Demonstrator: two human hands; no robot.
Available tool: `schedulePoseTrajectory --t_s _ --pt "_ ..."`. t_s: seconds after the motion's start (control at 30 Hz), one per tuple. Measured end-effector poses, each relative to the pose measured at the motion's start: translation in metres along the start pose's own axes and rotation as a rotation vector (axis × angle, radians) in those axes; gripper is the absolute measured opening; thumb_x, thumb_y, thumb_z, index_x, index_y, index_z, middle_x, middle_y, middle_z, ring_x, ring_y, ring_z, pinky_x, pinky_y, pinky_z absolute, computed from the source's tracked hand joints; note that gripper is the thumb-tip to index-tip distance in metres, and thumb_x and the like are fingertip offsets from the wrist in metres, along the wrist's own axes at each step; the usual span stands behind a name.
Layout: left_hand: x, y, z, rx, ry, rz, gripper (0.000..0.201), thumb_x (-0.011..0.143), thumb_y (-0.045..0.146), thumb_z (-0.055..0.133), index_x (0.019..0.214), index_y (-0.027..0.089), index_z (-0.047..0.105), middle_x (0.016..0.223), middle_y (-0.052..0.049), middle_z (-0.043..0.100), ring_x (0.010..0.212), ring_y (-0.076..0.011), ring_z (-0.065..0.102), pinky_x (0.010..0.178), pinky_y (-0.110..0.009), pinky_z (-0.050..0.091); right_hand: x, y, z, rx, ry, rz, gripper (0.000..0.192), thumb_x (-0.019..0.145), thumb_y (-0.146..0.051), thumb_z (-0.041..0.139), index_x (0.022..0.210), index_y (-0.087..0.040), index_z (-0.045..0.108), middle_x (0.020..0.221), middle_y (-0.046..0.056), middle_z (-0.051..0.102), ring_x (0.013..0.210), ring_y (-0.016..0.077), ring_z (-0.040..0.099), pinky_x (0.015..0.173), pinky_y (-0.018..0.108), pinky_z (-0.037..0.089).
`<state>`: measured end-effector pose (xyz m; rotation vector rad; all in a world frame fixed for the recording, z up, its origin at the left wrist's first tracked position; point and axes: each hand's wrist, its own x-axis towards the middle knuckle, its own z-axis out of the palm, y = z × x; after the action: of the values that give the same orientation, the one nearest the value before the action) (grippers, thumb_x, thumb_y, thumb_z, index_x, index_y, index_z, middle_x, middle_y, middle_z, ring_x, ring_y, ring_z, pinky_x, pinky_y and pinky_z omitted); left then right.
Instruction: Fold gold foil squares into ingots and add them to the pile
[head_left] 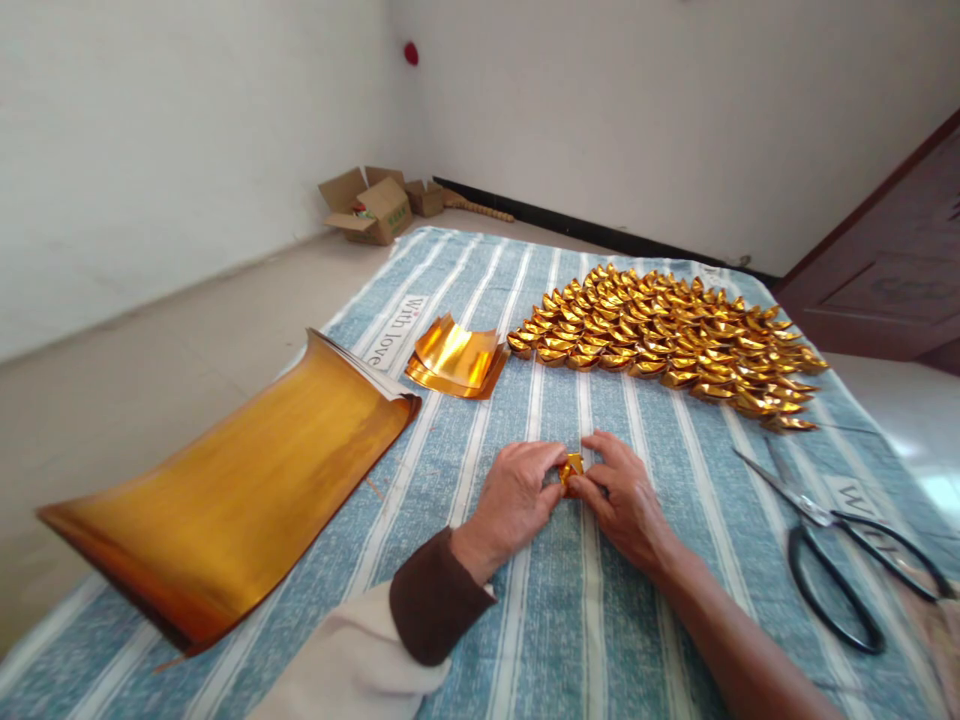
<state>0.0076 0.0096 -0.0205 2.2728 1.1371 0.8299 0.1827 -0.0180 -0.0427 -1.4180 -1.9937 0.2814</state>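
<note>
My left hand (516, 497) and my right hand (624, 497) meet over the striped cloth and pinch a small folded gold paper piece (571, 468) between their fingertips. Most of that piece is hidden by my fingers. Beyond my hands lies a wide pile of several finished gold paper ingots (667, 338). A small stack of cut gold paper squares (456, 358) sits to the left of the pile. A large stack of gold foil sheets (232, 490) lies further left, its far edge curled up.
Black-handled scissors (840, 545) lie on the blue striped cloth (525, 620) to the right of my hands. Open cardboard boxes (371, 205) stand on the floor in the far corner. A dark wooden door (892, 270) is at right.
</note>
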Motion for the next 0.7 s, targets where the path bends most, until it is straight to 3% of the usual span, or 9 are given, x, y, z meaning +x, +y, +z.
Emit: schedulePoseTrajectory --t_s 0.33,0.7 --pt "0.0025 -0.0035 0.0 -0.031 -0.011 -0.021 0.026 0.074 0.008 0.069 0.095 0.021 0.061 0.095 -0.002 0.071 0.091 -0.0221 0.066 0.085 -0.038 0.048 0.0008 0.0013 0.0045 0.083 0.063 0.092 0.028 0.087 -0.032 0.061 0.063 -0.019 0.066 0.116 0.012 0.064 0.12 0.0302 0.052 0.1 0.055 0.039" --pt "0.0023 -0.0047 -0.0016 -0.054 -0.077 -0.058 0.028 0.074 0.01 0.066 0.1 0.021 0.062 0.099 -0.002 0.07 0.097 -0.0217 0.064 0.091 -0.037 0.045 0.004 0.0012 0.0021 0.118 0.016 0.139 0.022 0.083 -0.03 0.064 0.063 -0.02 0.07 0.117 0.011 0.064 0.12 0.0307 0.052 0.104 0.051 0.037"
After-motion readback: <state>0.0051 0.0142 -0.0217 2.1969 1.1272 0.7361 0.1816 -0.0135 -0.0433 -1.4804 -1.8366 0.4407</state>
